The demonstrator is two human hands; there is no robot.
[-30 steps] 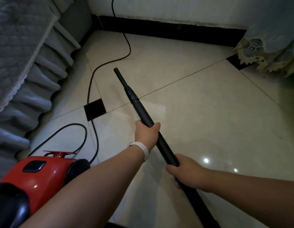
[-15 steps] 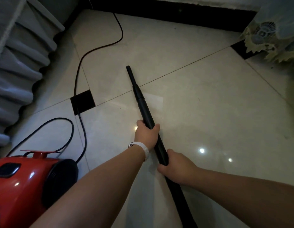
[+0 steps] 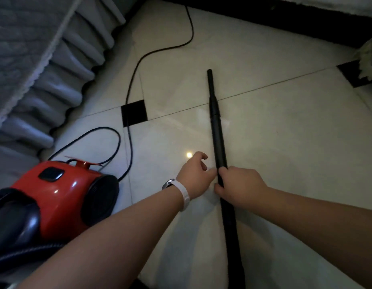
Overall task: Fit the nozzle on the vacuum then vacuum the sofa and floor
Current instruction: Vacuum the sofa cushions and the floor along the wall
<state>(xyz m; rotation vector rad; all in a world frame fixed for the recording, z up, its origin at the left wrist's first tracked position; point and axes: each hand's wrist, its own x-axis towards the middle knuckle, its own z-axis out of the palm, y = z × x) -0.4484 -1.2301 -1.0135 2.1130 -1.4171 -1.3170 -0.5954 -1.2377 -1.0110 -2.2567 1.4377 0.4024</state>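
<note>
We see a black skirting (image 3: 285,20) running along the far edge under a pale wall (image 3: 327,7). At the right edge hangs a lace cloth (image 3: 370,59), its cream fringe over one corner of the right tile (image 3: 350,75), which is black. Another black one, the mid tile (image 3: 137,113), sits left of centre. A black cord (image 3: 130,88) runs from the skirting down across it, then curls into a loop further left. A small bright glint (image 3: 189,155) shows below the mid tile. A white wristband (image 3: 185,195) with a metal clasp lies near the middle.

Right hand (image 3: 239,184) curled, gripping, left hand (image 3: 193,176) loose
</note>
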